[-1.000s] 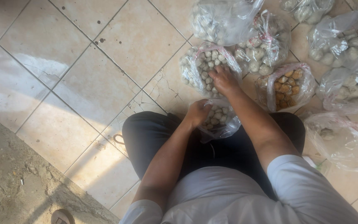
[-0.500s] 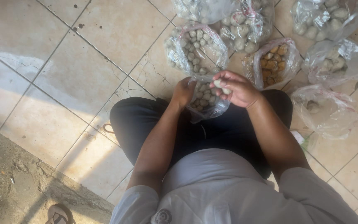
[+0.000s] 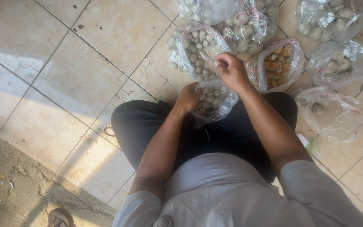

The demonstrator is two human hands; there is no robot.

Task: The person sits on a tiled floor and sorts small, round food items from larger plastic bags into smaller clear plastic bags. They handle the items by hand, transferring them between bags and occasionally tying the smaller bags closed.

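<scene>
I sit on a tiled floor with dark trousers. My left hand (image 3: 188, 97) grips the mouth of a small clear plastic bag (image 3: 214, 104) of pale round balls resting on my lap. My right hand (image 3: 231, 69) hovers just above it, fingers curled together, at the near edge of a larger open bag of the same pale balls (image 3: 193, 49). Nothing shows between its fingers. A bag of orange-brown pieces (image 3: 277, 65) lies right of that hand.
More clear bags of pale balls lie at the top (image 3: 245, 29), top right (image 3: 330, 17) and right (image 3: 342, 63). A nearly empty bag (image 3: 330, 112) lies beside my right knee. Rough concrete (image 3: 13, 185) and a sandal (image 3: 59, 217) are at the bottom left.
My right hand went from the large bag to the small bag on my lap, then lifted back toward the large bag. My left hand kept hold of the small bag.
</scene>
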